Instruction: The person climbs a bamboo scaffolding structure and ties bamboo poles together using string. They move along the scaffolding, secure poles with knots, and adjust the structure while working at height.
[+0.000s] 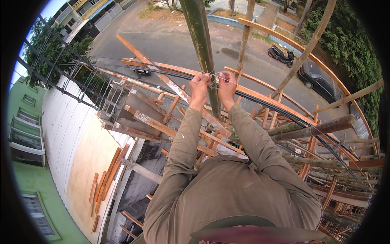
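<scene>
A thick green bamboo pole (198, 34) rises in front of me, between my two hands. Around it runs a thin pale string (216, 76), or perhaps a wire; I cannot tell which. On the pole's left side my left hand (199, 88) is closed in a pinch on the string, its knuckles close against the bamboo. To the right of the pole my right hand (226, 86) pinches the other end, and a loose tail trails off past its fingers. Just behind the hands, a long wooden beam (174, 67) crosses the pole.
Black cables (280, 109) run along the beam. Below, wooden planks (162, 126) and bamboo scaffolding crowd both sides. A thick bamboo end (345, 123) juts in at right. Loose wood strips (106, 179) lie on a pale board at left. A street with a parked car (319, 81) lies far below.
</scene>
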`<act>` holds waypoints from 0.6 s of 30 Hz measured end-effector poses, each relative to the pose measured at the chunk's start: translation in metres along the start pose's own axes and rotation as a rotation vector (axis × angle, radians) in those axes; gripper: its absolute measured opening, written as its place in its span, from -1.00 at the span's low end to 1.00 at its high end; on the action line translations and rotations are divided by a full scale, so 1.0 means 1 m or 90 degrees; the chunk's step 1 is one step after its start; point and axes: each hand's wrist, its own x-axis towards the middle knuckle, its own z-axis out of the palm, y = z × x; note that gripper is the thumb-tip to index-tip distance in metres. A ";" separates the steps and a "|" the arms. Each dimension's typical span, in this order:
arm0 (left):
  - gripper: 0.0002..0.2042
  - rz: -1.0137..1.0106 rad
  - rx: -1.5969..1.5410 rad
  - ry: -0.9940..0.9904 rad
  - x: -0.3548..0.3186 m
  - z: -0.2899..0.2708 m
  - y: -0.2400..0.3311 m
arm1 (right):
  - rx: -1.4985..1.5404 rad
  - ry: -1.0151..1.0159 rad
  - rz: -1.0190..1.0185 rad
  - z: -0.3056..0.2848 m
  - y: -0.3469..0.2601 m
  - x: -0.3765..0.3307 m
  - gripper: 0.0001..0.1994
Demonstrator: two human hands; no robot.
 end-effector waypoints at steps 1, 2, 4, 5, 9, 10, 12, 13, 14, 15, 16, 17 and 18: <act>-0.88 0.001 -0.007 -0.001 0.000 0.000 0.000 | 0.091 -0.027 0.038 0.000 0.000 0.001 -0.86; -0.88 -0.002 0.000 0.005 0.000 0.000 -0.001 | 0.179 -0.051 0.087 0.000 0.001 0.001 -0.87; -0.87 0.002 0.005 0.006 0.000 0.001 -0.001 | 0.366 -0.116 0.204 -0.003 0.000 0.003 -0.88; -0.87 -0.002 0.002 0.007 0.001 0.000 0.000 | 0.465 -0.157 0.273 -0.006 -0.001 0.004 -0.88; -0.86 -0.002 0.000 -0.006 0.002 0.001 0.001 | 0.605 -0.228 0.390 -0.019 -0.005 0.009 -0.85; -0.86 -0.002 0.004 -0.007 0.002 0.001 0.001 | 0.608 -0.262 0.379 -0.021 -0.006 0.011 -0.84; -0.86 -0.002 -0.019 0.009 0.001 0.002 0.001 | 0.599 -0.309 0.372 -0.025 -0.006 0.014 -0.83; -0.85 -0.002 -0.031 0.017 0.001 0.002 0.001 | 0.597 -0.335 0.386 -0.027 -0.006 0.017 -0.83; -0.87 -0.006 -0.024 0.007 0.001 0.002 0.002 | 0.595 -0.362 0.399 -0.029 -0.006 0.021 -0.82; -0.87 -0.010 -0.016 -0.002 0.001 0.001 0.002 | 0.600 -0.391 0.404 -0.030 -0.005 0.025 -0.82; -0.86 -0.013 -0.008 -0.012 0.001 0.001 0.003 | 0.597 -0.413 0.423 -0.031 -0.004 0.029 -0.82; -0.86 -0.014 -0.004 -0.008 0.001 0.001 0.003 | 0.602 -0.436 0.432 -0.032 -0.003 0.033 -0.82; -0.86 -0.013 0.000 -0.005 0.001 0.001 0.004 | 0.607 -0.460 0.440 -0.031 -0.002 0.037 -0.82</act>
